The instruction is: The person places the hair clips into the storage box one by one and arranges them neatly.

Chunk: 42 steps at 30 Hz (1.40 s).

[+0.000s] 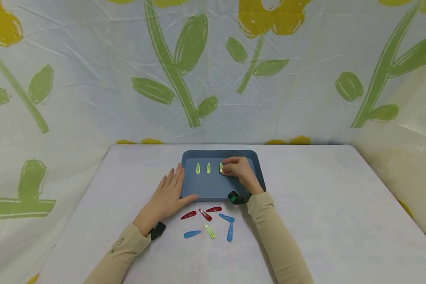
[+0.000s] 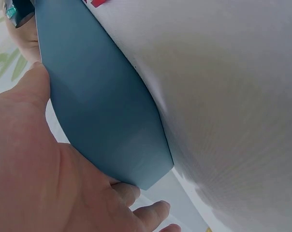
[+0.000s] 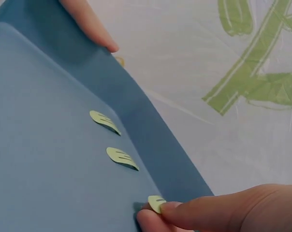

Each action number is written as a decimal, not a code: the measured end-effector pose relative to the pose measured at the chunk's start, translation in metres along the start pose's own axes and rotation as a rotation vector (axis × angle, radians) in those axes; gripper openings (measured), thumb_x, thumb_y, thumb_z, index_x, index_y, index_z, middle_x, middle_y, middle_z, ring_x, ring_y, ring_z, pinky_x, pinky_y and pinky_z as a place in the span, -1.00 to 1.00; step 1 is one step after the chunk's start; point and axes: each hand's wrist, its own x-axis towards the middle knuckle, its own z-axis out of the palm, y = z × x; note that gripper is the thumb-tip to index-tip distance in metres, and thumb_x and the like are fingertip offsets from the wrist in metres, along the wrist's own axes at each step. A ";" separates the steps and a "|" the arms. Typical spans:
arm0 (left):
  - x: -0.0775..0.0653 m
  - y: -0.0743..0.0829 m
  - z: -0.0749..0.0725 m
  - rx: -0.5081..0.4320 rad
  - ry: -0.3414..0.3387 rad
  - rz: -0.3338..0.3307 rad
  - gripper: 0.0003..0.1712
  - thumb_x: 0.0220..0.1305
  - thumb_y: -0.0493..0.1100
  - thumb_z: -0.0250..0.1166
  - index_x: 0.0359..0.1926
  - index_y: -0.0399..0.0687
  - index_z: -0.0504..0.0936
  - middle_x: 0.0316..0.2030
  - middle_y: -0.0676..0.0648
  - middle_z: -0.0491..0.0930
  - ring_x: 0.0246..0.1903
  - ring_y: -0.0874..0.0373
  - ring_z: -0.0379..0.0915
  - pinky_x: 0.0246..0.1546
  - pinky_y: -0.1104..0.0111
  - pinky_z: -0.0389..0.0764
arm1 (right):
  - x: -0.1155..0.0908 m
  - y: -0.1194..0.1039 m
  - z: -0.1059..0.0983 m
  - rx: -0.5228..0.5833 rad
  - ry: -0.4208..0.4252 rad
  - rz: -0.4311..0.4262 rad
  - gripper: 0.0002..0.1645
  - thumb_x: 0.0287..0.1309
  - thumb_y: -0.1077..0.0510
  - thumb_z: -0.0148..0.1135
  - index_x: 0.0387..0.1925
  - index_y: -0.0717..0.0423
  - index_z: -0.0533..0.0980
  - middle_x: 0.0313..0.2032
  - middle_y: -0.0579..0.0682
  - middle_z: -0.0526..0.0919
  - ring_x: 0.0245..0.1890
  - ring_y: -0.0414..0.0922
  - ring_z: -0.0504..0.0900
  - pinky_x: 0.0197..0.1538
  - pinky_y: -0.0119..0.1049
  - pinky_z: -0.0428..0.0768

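My right hand [image 1: 238, 169] pinches a light green snap hair clip [image 3: 156, 203] between thumb and finger, low over the floor of the blue tray [image 1: 206, 187]. Two more green hair clips lie upright in a row to its left, the leftmost clip [image 1: 198, 168] and the middle clip [image 1: 208, 168]. My left hand [image 1: 167, 195] rests with straight, spread fingers against the tray's left edge, its thumb along the front rim. In the left wrist view the tray's outer wall [image 2: 102, 96] touches that hand.
In front of the tray lie loose hair clips: a green clip [image 1: 210, 231], red ones including a red clip [image 1: 188, 215], and blue ones including a blue clip [image 1: 229, 232]. The white table [image 1: 340, 221] meets a flower-patterned cloth [image 1: 103, 79] at the back.
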 end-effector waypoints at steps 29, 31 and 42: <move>-0.002 0.003 -0.002 0.002 -0.018 -0.014 0.27 0.26 0.58 -0.05 0.55 -0.32 -0.17 0.56 -0.23 -0.31 0.51 -0.26 -0.28 0.44 -0.13 -0.12 | -0.001 -0.003 0.009 -0.045 0.099 0.008 -0.79 0.04 0.46 0.38 -0.23 0.49 0.63 -0.34 0.22 0.71 -0.50 -0.13 0.73 -0.31 -0.28 0.71; -0.002 0.003 -0.002 0.001 -0.019 -0.012 0.27 0.26 0.57 -0.04 0.55 -0.32 -0.17 0.56 -0.23 -0.31 0.51 -0.26 -0.28 0.44 -0.13 -0.12 | -0.001 -0.003 0.009 -0.051 0.105 0.010 -0.80 0.04 0.45 0.38 -0.24 0.49 0.63 -0.35 0.21 0.71 -0.50 -0.13 0.73 -0.32 -0.29 0.70; -0.001 0.002 -0.001 0.001 -0.019 -0.012 0.26 0.27 0.56 -0.02 0.55 -0.31 -0.16 0.56 -0.22 -0.31 0.51 -0.25 -0.29 0.44 -0.12 -0.12 | 0.000 -0.003 0.007 -0.049 0.102 0.023 -0.84 0.01 0.45 0.39 -0.30 0.45 0.63 -0.41 0.17 0.70 -0.54 -0.13 0.71 -0.35 -0.30 0.70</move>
